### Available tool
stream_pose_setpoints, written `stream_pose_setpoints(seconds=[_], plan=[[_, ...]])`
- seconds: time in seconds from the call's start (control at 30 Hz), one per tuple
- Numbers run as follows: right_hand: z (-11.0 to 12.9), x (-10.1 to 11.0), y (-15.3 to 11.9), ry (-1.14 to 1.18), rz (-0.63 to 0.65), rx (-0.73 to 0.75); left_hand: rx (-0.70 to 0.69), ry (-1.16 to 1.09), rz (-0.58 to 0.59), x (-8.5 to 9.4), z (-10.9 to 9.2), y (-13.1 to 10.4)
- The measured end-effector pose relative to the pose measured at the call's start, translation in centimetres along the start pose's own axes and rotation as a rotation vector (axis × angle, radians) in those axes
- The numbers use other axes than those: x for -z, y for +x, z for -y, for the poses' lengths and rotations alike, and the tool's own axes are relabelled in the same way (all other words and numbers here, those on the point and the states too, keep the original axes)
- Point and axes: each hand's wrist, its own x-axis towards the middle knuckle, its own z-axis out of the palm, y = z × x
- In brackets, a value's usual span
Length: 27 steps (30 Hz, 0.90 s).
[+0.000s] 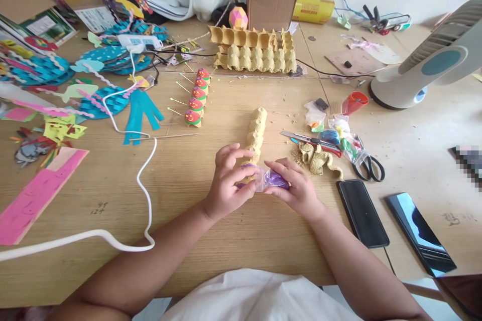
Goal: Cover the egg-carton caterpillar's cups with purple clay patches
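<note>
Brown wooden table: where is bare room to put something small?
Bare wood lies between the white curved cord and the left hand, and between the red-green painted carton row and the tan carton strip. Crowded: around the black-handled scissors.

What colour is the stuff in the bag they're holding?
Purple. The bag shows best in the head view.

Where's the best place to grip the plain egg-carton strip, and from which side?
Probably the far end of the egg-carton strip, pinched across its narrow width from above. It lies lengthwise away from the person, bumps up, leaving both long sides exposed there. Its near end is partly hidden by the left hand and the purple packet.
</note>
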Motion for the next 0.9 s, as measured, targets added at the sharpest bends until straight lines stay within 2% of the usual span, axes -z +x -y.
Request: stream_pose_setpoints(seconds=[0.27,0.53,0.67,0.9], plan=[[0.3,0.0,-0.1,-0.043,-0.009,0.072,0.003,-0.095,0.084,-0.2,0.4,-0.1],[0.4,-0.3,-0.2,-0.074,0.012,0.152,0.160,-0.281,0.170,-0.4,0.4,-0.2],[0.6,-0.5,-0.1,-0.075,0.000,0.177,0.122,-0.266,0.136,-0.2,0.1,0.0],[0.3,-0.9,-0.3,-0.073,0.002,0.150,-0.050,-0.055,-0.006,0.0,-0.4,0.1]])
